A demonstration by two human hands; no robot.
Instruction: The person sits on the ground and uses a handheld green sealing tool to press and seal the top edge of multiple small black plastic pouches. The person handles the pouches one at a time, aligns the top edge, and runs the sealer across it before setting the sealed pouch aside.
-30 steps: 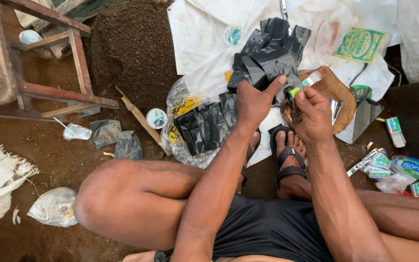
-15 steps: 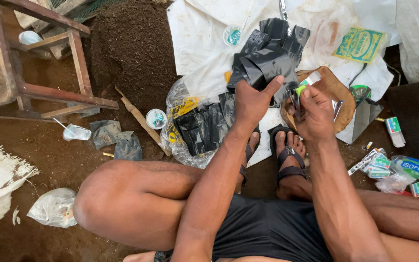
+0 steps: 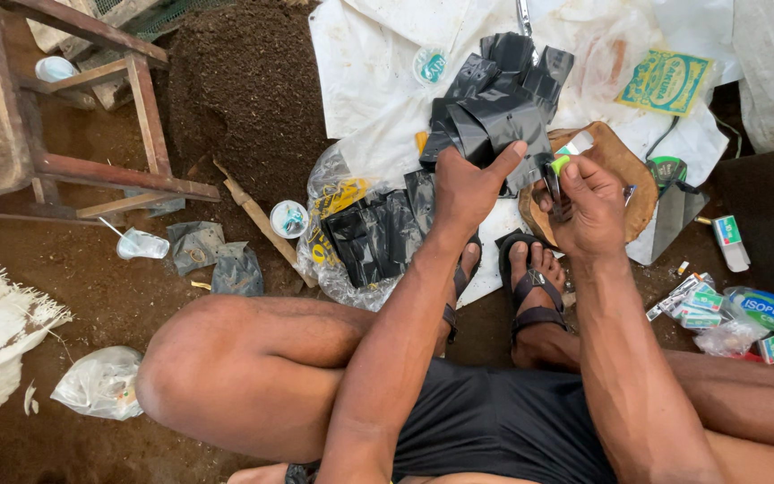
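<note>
Gripping a bunch of black plastic bags [image 3: 485, 125], the left hand [image 3: 463, 184] is closed around their lower end, thumb raised along the plastic and fingers folded underneath. The bags fan upward from that hand over a white sheet [image 3: 378, 72] spread on the ground. Just beside it, the right hand [image 3: 589, 202] is curled shut on a small tool with a green tip [image 3: 555, 168]; the tip pokes out above the knuckles and sits close against the edge of the bags. What kind of tool it is cannot be told. Both hands are held close together, nearly touching, above a round wooden board [image 3: 624, 170] and the person's sandalled feet [image 3: 530, 269]. To the left of the left hand, a clear plastic bag [image 3: 333, 206] lies on the ground with more black bags [image 3: 374, 233] stacked in it. A mound of dark soil [image 3: 244, 81] lies farther left, beside a wooden stool [image 3: 64, 161].
</note>
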